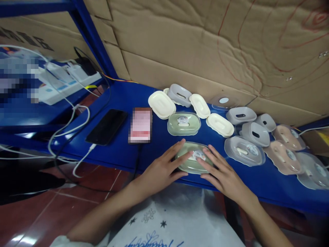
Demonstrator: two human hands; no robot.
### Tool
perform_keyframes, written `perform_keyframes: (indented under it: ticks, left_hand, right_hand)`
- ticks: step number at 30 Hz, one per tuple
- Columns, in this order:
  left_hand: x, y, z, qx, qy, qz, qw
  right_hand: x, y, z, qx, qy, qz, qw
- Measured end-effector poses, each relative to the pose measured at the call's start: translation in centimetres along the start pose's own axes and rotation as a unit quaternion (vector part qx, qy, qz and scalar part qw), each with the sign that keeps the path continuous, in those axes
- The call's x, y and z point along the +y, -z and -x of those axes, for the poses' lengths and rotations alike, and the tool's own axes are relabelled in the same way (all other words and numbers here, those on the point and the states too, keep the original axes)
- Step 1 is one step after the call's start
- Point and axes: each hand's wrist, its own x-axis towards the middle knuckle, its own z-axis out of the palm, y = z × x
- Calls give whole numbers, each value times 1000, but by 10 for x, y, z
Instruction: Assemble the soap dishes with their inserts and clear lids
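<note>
In the head view, we have the box (pixel 189 165), green under a clear lid, at the near edge of the blue tabletop (pixel 120 156), straight in front of us. Its long axis runs roughly left to right, so its 2 ends face our 2 hands. The left hand (pixel 161 169) is at the left end and the right hand (pixel 226 176) at the right end; both touch the box, so neither is nearer. Each grip is fairly wide, holding an end of the box with fingers spread over the lid and thumb by the near edge. How hard they press, we cannot tell.

Just beyond the box, a little to the left and apart from it, we see a second green box (pixel 183 129), also lying left to right. Behind that are cream trays (pixel 161 104) and a grey dish (pixel 177 90). To the right of the box, past our right hand, stand a grey box (pixel 233 147) and pink boxes (pixel 281 161). To the left lie 2 phones (pixel 106 127), 1 with a white cable (pixel 84 157) plugged in.
</note>
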Motion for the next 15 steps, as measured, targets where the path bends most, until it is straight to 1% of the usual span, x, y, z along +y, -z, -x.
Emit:
perform_keyframes:
  ticks: [9, 15]
  left_hand:
    - [-3, -2, 4, 15, -12, 8, 1000]
    - [-2, 0, 4, 7, 5, 20, 1000]
  right_hand:
    - [-2, -4, -3, 28, 24, 42, 998]
    - [-2, -7, -1, 28, 8, 5, 1000]
